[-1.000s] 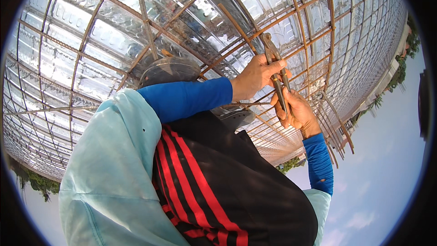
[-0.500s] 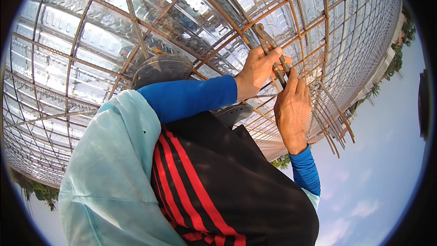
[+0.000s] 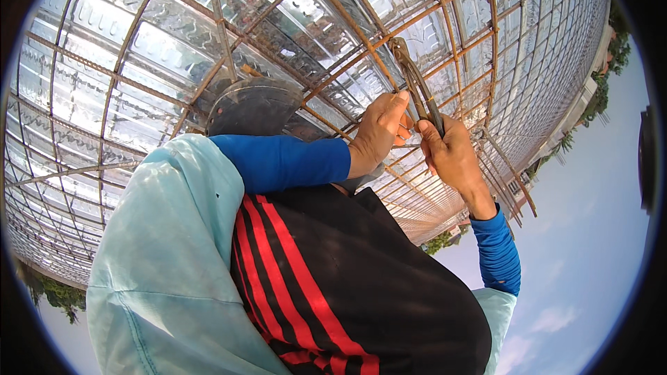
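My right hand (image 3: 455, 156) grips the handles of a pair of steel end-cutting pincers (image 3: 413, 82). Their rounded jaws point up and away, just beside a crossing of rusty rebar (image 3: 379, 45). Close by on the left, my left hand (image 3: 375, 132) is closed with its thumb up and its fingers curled, apart from the pincers. Whatever sits between its fingertips is too small to make out. The pincer handle ends are partly hidden in my right palm.
A rebar grid (image 3: 114, 73) spreads in front of shiny ribbed metal sheets (image 3: 163, 45). My dark shoe (image 3: 253, 107) rests among the bars. Loose bar ends (image 3: 511, 170) stick out beyond my right hand, with trees (image 3: 597, 104) and sky past the edge.
My left hand has let go of the pincers and moved slightly left and down. My right hand has turned and now holds the pincers alone.
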The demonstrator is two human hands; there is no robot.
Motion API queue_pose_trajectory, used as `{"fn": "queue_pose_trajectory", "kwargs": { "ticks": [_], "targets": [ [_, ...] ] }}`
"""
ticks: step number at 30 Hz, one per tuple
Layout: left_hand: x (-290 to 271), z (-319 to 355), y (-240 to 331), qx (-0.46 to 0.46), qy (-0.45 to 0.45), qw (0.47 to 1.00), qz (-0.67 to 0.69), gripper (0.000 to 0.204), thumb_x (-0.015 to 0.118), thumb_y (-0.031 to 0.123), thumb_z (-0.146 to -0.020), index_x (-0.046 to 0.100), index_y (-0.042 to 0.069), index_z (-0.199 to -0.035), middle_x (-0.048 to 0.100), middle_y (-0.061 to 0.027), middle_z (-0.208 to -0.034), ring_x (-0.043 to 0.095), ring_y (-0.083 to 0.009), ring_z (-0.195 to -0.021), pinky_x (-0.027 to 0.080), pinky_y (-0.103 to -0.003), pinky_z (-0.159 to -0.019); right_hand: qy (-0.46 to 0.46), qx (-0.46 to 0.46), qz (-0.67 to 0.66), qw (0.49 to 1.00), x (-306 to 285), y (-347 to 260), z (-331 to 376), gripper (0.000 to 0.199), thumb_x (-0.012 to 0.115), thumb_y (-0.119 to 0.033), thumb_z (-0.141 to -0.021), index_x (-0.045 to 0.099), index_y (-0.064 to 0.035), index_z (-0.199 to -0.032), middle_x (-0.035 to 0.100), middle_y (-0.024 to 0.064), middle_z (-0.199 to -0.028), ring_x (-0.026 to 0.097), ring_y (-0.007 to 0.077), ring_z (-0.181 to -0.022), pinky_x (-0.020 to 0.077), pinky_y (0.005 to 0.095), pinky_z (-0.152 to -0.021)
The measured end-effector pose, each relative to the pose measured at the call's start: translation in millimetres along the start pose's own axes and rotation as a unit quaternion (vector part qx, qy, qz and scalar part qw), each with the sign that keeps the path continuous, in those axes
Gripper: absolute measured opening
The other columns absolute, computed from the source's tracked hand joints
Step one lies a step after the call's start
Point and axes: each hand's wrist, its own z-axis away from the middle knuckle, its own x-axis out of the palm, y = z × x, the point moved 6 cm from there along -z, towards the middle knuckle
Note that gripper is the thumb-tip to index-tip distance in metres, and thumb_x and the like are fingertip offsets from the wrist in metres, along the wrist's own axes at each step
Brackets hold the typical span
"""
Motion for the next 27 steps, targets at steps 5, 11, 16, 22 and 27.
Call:
{"fn": "queue_pose_trajectory", "kwargs": {
  "ticks": [5,11,16,22,27],
  "targets": [
    [-2.1,-1.6,2.4,-0.007,-0.019,1.000,-0.023,0.071,0.045,0.063,-0.105,0.057,-0.004,-0.124,0.066,-0.0143,-0.095,0.067,-0.0210,-0.082,0.056,-0.032,-0.071,-0.016,0.043,-0.012,0.999,-4.7,3.6,-1.2,0.032,0.058,-0.023,-0.110,0.062,0.0019,-0.090,0.055,0.0015,-0.057,0.050,0.0101,-0.042,0.0383,0.0287,-0.041],
    [-2.5,-6.4,5.1,0.003,-0.010,1.000,-0.016,0.061,0.050,0.061,-0.104,0.060,0.001,-0.102,0.064,-0.0114,-0.085,0.062,-0.0175,-0.073,0.053,-0.031,-0.063,-0.147,0.110,0.118,0.976,-90.7,-44.4,-37.3,0.031,0.063,-0.026,-0.107,0.068,0.0023,-0.095,0.056,0.0014,-0.058,0.050,0.0084,-0.039,0.0380,0.0261,-0.036],
    [-5.0,-14.4,11.2,0.002,-0.007,1.000,-0.027,0.059,0.049,0.058,-0.105,0.062,0.000,-0.106,0.065,-0.0110,-0.085,0.063,-0.0167,-0.074,0.053,-0.031,-0.065,-0.233,0.135,0.146,0.952,-117.7,-73.5,-65.8,0.032,0.067,-0.028,-0.103,0.070,0.0024,-0.095,0.059,0.0038,-0.057,0.051,0.0093,-0.037,0.0373,0.0252,-0.033],
    [-2.7,-14.3,14.1,-0.020,-0.019,0.999,-0.030,0.059,0.048,0.054,-0.108,0.064,-0.002,-0.115,0.067,-0.0104,-0.089,0.064,-0.0167,-0.078,0.054,-0.031,-0.071,-0.287,0.145,0.180,0.930,-122.2,-91.7,-78.4,0.039,0.067,-0.034,-0.103,0.071,0.0041,-0.096,0.060,0.0059,-0.057,0.052,0.0108,-0.036,0.0383,0.0263,-0.033],
    [-3.8,-16.5,17.6,-0.010,-0.036,0.999,-0.036,0.060,0.048,0.055,-0.108,0.064,-0.002,-0.116,0.067,-0.0102,-0.089,0.064,-0.0161,-0.078,0.054,-0.031,-0.071,-0.286,0.136,0.152,0.936,-130.1,-82.1,-87.4,0.040,0.069,-0.035,-0.102,0.071,0.0045,-0.097,0.060,0.0061,-0.056,0.051,0.0113,-0.035,0.0378,0.0273,-0.032]
  ]
}}
